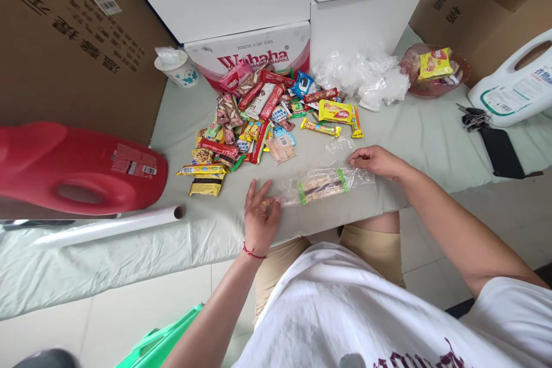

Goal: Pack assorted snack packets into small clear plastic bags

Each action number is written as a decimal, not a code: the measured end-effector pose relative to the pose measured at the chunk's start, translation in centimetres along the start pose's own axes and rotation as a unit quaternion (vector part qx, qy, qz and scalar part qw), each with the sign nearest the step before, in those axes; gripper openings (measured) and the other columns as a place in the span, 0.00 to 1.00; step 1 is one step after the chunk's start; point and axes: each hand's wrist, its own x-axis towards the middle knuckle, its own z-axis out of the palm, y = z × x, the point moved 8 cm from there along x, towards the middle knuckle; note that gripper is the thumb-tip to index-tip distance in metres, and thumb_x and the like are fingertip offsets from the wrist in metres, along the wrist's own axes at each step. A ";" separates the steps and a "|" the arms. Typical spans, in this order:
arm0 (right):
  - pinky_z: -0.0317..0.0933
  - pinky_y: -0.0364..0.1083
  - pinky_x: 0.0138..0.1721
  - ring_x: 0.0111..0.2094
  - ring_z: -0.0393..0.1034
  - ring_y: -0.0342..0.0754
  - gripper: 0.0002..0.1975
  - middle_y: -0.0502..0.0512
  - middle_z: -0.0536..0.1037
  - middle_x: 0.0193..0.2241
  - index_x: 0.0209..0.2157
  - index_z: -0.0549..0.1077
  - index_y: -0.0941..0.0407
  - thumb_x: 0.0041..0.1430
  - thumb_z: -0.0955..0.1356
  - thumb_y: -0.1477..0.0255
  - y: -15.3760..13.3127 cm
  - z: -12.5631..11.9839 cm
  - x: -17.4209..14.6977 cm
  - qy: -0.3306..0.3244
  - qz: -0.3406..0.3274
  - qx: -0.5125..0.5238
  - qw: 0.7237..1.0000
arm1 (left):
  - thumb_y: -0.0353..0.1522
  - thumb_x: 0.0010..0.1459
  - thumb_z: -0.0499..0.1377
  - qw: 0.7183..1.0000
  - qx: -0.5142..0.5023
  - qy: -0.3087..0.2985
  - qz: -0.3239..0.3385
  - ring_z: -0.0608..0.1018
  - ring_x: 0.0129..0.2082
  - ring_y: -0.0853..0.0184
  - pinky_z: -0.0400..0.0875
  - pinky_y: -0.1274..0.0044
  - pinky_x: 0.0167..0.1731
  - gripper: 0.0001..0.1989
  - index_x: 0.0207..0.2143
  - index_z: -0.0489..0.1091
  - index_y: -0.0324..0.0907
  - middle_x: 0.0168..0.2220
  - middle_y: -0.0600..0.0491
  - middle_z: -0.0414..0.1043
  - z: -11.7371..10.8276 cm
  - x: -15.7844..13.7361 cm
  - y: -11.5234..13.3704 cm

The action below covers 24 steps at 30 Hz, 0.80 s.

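Observation:
A snack bar (pixel 323 186) in a green-ended packet lies near the table's front edge, with a sheet of transparent plastic film (pixel 364 179) over or around it. My left hand (pixel 260 219) is at the film's left end, thumb and index finger pinched there while the other fingers stretch forward. At the right end, my right hand (pixel 379 163) grips the film's edge between thumb and fingers. Just beyond the film is a heap of wrapped snacks (pixel 263 100), with a yellow nabati packet (pixel 335 111) on its right side.
Crumpled transparent plastic (pixel 362 77) sits behind, beside a pink bowl (pixel 459 77) of snacks. A red jug (pixel 86 167) and a white roll (pixel 112 225) lie at left. A paper cup (pixel 176 69), white bottle (pixel 513 80), keys (pixel 474 118) and black phone-like object (pixel 500 152) are around.

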 end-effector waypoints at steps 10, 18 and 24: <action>0.52 0.43 0.27 0.24 0.59 0.42 0.20 0.46 0.68 0.22 0.37 0.81 0.57 0.51 0.72 0.55 -0.4 -0.2 0.8 0.027 -0.018 -0.093 0.995 | 0.39 0.58 0.62 0.986 0.105 0.061 -0.112 0.61 0.70 0.45 0.53 0.47 0.69 0.14 0.22 0.67 0.45 0.57 0.46 0.75 0.2 1.7 -2.5; 0.57 0.44 0.32 0.27 0.67 0.45 0.15 0.50 0.77 0.27 0.42 0.80 0.57 0.59 0.68 0.63 -1.3 -0.7 0.0 0.052 -0.043 -0.226 0.972 | 0.27 0.55 0.61 0.966 0.139 0.203 0.080 0.69 0.64 0.51 0.63 0.55 0.63 0.08 0.39 0.73 0.43 0.53 0.42 0.72 -4.7 0.0 3.4; 0.61 0.48 0.41 0.37 0.71 0.53 0.13 0.59 0.79 0.37 0.42 0.81 0.57 0.60 0.66 0.72 -7.1 -0.3 1.4 0.107 -0.163 -0.316 0.928 | 0.25 0.62 0.58 0.951 0.091 -0.048 0.292 0.79 0.54 0.61 0.66 0.65 0.54 0.13 0.45 0.76 0.48 0.48 0.52 0.82 1.6 -0.2 12.3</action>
